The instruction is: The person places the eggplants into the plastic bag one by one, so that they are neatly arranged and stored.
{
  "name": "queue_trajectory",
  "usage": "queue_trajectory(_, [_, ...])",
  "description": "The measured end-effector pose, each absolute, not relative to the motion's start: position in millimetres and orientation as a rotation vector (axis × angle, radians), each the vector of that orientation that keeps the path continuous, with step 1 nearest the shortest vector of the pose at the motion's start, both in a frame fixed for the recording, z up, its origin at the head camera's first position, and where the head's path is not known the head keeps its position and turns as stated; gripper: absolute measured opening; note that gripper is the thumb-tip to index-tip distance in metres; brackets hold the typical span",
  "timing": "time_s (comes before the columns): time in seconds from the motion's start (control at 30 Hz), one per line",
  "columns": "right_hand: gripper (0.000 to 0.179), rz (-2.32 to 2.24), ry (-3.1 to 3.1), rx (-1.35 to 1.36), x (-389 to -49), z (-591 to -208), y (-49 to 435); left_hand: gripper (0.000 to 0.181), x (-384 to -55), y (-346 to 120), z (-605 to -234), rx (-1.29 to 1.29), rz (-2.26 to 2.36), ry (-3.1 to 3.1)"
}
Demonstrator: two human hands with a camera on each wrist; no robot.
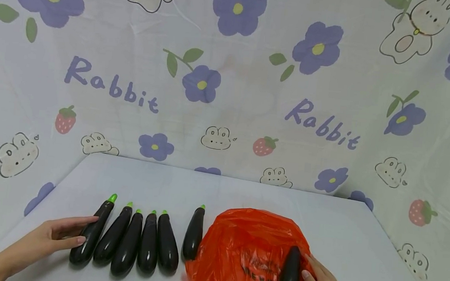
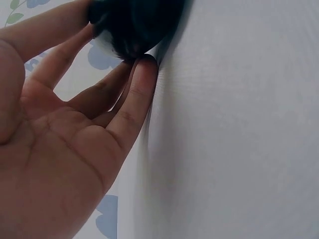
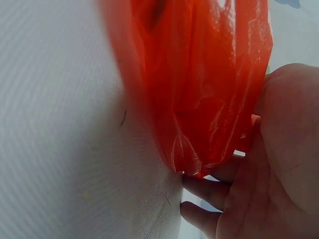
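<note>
At the left, my left hand (image 1: 59,235) holds the leftmost eggplant (image 1: 92,235), thumb and forefinger set apart on its dark skin. The left wrist view shows the fingertips round the blunt end of that eggplant (image 2: 137,25), low over the white table. On the right, my right hand (image 1: 322,280) rests against the right edge of a red plastic bag (image 1: 233,250). A short eggplant (image 1: 290,273) lies over the bag beside the right thumb. In the right wrist view the fingers (image 3: 207,191) are relaxed under the bag's edge, and that eggplant is hidden.
Several eggplants (image 1: 127,247) lie side by side, green stems pointing away. Another eggplant (image 1: 193,234) lies apart, close to the bag's left side. A white-covered table (image 1: 340,227) meets a printed cloth backdrop (image 1: 246,116) behind and at both sides.
</note>
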State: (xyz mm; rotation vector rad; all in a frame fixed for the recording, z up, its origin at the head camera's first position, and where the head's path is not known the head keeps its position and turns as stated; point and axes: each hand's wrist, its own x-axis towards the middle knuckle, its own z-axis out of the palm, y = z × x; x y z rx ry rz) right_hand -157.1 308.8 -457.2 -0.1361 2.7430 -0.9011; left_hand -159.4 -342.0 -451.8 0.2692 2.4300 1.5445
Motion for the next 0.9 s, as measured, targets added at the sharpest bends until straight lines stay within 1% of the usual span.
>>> queue_trajectory(0.17, [0.078, -0.903, 2.739, -0.132, -156.5, -456.8, 307.8, 0.057, -158.5, -341.2, -452.0, 0.237, 1.528, 2.452])
queue_trajectory(0.4, [0.078, -0.877, 2.752, -0.123, -156.3, -458.7, 308.1, 0.056, -157.9, -340.7, -452.8, 0.258, 1.542, 2.464])
queue_trajectory(0.63, [0.075, -0.870, 2.762, -0.161, -157.6, -458.1, 309.0, 0.054, -157.4, -340.6, -454.3, 0.271, 1.530, 2.518])
queue_trajectory(0.9, [0.079, -0.863, 2.749, -0.128, -157.2, -458.5, 307.9, 0.056, -156.1, -341.3, -455.7, 0.258, 1.530, 2.549])
